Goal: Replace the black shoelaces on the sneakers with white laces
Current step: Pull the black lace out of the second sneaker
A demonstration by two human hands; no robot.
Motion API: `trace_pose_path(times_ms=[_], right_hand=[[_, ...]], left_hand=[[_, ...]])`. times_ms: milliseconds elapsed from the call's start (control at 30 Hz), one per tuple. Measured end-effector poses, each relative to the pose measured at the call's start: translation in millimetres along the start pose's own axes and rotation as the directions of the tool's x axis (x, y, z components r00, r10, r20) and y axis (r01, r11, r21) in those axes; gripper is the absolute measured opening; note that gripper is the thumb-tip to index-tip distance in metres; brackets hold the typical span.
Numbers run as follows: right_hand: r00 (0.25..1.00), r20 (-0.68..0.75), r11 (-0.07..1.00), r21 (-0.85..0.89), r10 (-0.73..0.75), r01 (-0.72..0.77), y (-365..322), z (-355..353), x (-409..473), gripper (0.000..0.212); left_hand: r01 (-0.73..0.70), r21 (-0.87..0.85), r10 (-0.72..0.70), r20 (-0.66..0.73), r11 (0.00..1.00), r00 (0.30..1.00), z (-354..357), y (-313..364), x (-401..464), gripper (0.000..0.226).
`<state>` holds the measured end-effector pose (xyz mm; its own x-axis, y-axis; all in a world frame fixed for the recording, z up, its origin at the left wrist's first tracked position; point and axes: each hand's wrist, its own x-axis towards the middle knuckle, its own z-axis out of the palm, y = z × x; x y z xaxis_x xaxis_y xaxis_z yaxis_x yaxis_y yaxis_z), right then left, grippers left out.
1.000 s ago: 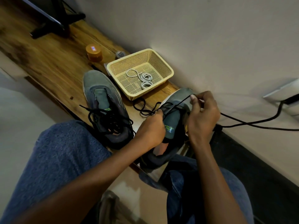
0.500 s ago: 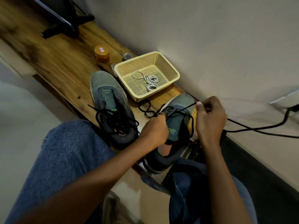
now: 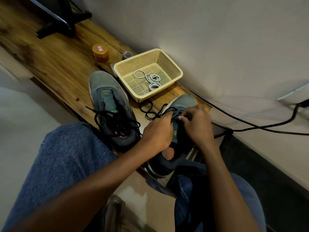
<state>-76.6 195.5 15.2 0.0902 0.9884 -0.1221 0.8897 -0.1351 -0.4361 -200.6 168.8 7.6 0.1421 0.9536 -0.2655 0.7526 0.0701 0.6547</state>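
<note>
Both hands are on the right sneaker point(image 3: 168, 144) now, close together over its lace rows; my left hand point(image 3: 157, 133) pins the tongue with curled fingers and seems to pinch the black lace point(image 3: 148, 113), though the exact grip is hidden; my right hand point(image 3: 197, 124) has come back in from the wall side, where a moment ago it held a stretch of lace drawn out taut, and its fingertips now pinch at the eyelets; I judge one pull is finished and the next crossing is being picked loose, so unlacing of this shoe is only partly done.

The freed lace lies in slack loops on the bench point(image 3: 55, 64) just ahead of the toe; it is thin, round and limp. The left sneaker point(image 3: 107, 97) sits beside it, grey mesh with a matte toe, its black laces in a loose tangle over the collar. The white laces point(image 3: 153, 80) wait coiled in the basket point(image 3: 177, 71), a pale perforated plastic tray just beyond both shoes, untouched. The bench is glossy grained wood; an orange jar point(image 3: 100, 53) stands farther back.
</note>
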Motion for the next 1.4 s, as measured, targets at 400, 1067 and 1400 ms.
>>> trace_pose_path(times_ms=[400, 1067, 1400], right_hand=[[0.914, -0.243, 0.857, 0.484, 0.324, -0.175, 21, -25, 9, 0.013], [0.982, 0.081, 0.904, 0.383, 0.171, -0.189, 29, -15, 3, 0.019], [0.984, 0.093, 0.888, 0.425, 0.151, -0.176, 38, -9, 3, 0.034]], left_hand=[[0.056, -0.030, -0.055, 0.043, 0.998, 0.998, -5, 0, 2, 0.041], [-0.258, 0.322, 0.325, -0.175, 0.911, 0.930, 11, 11, 18, 0.033], [-0.182, 0.342, 0.231, -0.111, 0.922, 0.967, 20, 18, 23, 0.032]])
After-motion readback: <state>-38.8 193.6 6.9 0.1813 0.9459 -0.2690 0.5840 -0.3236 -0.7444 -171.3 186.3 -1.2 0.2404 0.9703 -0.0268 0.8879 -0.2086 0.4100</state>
